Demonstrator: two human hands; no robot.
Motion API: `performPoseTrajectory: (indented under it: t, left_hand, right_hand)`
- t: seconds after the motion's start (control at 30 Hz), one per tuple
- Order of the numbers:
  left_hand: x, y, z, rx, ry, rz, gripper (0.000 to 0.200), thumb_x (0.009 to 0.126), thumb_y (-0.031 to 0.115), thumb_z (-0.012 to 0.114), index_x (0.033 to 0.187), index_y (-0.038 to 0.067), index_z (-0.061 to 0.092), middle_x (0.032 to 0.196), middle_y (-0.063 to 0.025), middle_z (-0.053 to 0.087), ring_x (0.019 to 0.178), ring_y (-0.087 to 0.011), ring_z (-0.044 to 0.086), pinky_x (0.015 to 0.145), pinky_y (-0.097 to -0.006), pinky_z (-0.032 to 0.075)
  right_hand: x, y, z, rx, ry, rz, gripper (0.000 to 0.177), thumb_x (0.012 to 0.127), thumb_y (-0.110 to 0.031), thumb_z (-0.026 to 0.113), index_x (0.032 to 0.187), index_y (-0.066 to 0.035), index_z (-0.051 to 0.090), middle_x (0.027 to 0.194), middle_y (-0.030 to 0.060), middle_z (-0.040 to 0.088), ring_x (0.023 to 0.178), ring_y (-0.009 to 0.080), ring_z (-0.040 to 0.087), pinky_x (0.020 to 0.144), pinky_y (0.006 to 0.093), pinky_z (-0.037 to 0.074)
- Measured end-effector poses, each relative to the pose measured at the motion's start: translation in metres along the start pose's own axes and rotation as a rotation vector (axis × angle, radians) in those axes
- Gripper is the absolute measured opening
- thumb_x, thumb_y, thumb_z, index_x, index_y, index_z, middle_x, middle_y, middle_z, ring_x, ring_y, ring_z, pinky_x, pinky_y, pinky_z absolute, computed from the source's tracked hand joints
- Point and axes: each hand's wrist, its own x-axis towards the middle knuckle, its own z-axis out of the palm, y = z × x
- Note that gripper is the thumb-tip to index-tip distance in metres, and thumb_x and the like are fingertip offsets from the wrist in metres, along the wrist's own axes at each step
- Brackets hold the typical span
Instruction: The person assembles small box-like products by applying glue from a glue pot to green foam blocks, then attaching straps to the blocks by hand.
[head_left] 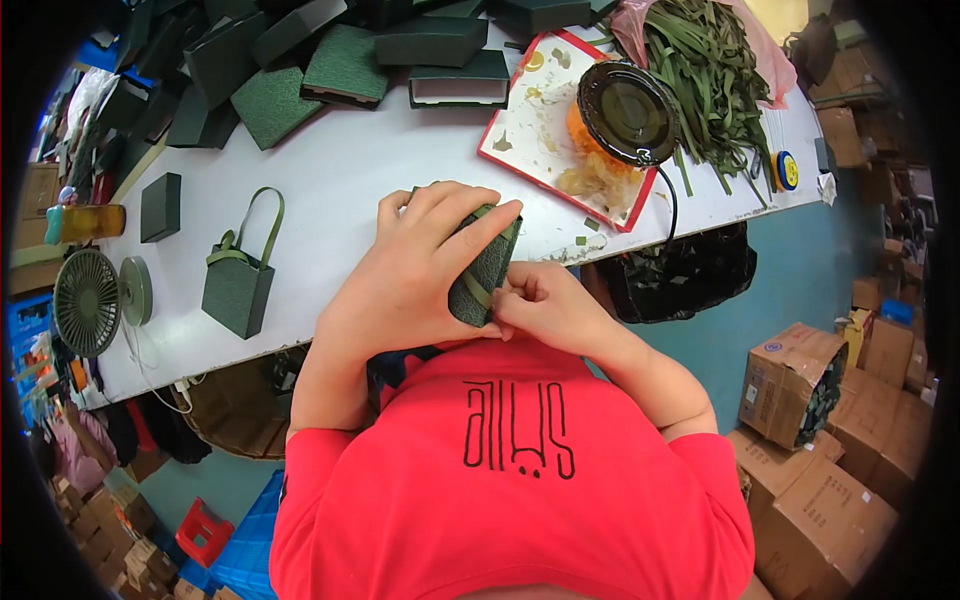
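Observation:
My left hand (400,265) is wrapped round a small dark green box (487,268), which is tilted near the table's front edge. At the box's lower right side, my right hand (548,305) pinches a green ribbon (474,287) that runs over the box. Left of my hands, a finished-looking green box with a ribbon handle (238,290) stands on the white table (330,190). Farther left is a plain green box (160,208).
Many green boxes (345,62) are piled at the back. A glue pot (628,112) sits on a red-edged tray (510,145), its cord hanging over the edge. Green ribbons (705,80) lie at the back right. A fan (88,302) stands left; cartons (830,510) fill the lower right.

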Motion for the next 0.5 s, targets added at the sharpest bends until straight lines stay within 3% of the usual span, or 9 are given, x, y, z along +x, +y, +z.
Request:
performPoseTrajectory:
  t: [0.2,0.3,0.37,0.43,0.47,0.5]
  left_hand:
    - [0.000,-0.003,0.002,0.037,0.024,0.000,0.098,0.052,0.037,0.092,0.136,0.006,0.053,0.133,-0.0124,0.054,0.125,-0.0333,0.050,0.103,-0.0450,0.034]
    - [-0.003,-0.011,-0.002,-0.046,0.076,-0.060,0.101,0.051,0.034,0.093,0.140,0.011,0.051,0.135,-0.0092,0.053,0.126,-0.0324,0.049,0.103,-0.0468,0.033]
    - [-0.005,-0.011,-0.005,-0.048,0.102,-0.077,0.101,0.051,0.034,0.093,0.140,0.010,0.051,0.136,-0.0096,0.052,0.126,-0.0327,0.048,0.104,-0.0459,0.033]
    - [-0.005,-0.012,-0.006,-0.033,0.116,-0.102,0.103,0.051,0.033,0.094,0.141,0.009,0.049,0.136,-0.0104,0.052,0.127,-0.0330,0.047,0.106,-0.0459,0.032]
    - [-0.005,-0.013,-0.006,-0.032,0.125,-0.104,0.103,0.052,0.033,0.093,0.142,0.010,0.049,0.137,-0.0108,0.051,0.127,-0.0330,0.047,0.106,-0.0458,0.032]
    - [-0.006,-0.014,-0.006,-0.031,0.131,-0.106,0.104,0.053,0.033,0.093,0.143,0.010,0.048,0.137,-0.0112,0.051,0.127,-0.0329,0.047,0.106,-0.0458,0.032]
  right_hand:
    - [0.000,-0.012,-0.013,-0.067,-0.079,0.092,0.020,0.097,-0.016,0.059,0.090,0.001,0.064,0.074,0.0041,0.066,0.064,0.0082,0.060,0.061,0.0239,0.047]
    - [-0.008,-0.014,-0.013,0.045,0.059,-0.064,0.015,0.097,-0.014,0.060,0.092,-0.001,0.066,0.085,0.0060,0.069,0.065,0.0083,0.060,0.062,0.0240,0.048]
    - [-0.003,0.001,-0.014,-0.251,0.431,-0.533,0.013,0.097,-0.013,0.060,0.095,-0.002,0.066,0.091,0.0059,0.069,0.068,0.0097,0.061,0.065,0.0244,0.049]
    - [-0.007,0.008,-0.019,-0.313,0.392,-0.642,0.012,0.098,-0.012,0.059,0.099,-0.003,0.067,0.096,0.0061,0.069,0.075,0.0132,0.063,0.071,0.0247,0.050]
    - [-0.020,0.008,-0.032,-0.225,0.170,-0.511,0.013,0.099,-0.011,0.057,0.102,-0.004,0.067,0.099,0.0062,0.069,0.080,0.0161,0.065,0.075,0.0247,0.050]
    - [-0.020,0.009,-0.033,-0.226,0.170,-0.512,0.013,0.099,-0.011,0.057,0.102,-0.004,0.067,0.099,0.0062,0.069,0.080,0.0161,0.065,0.075,0.0247,0.050]
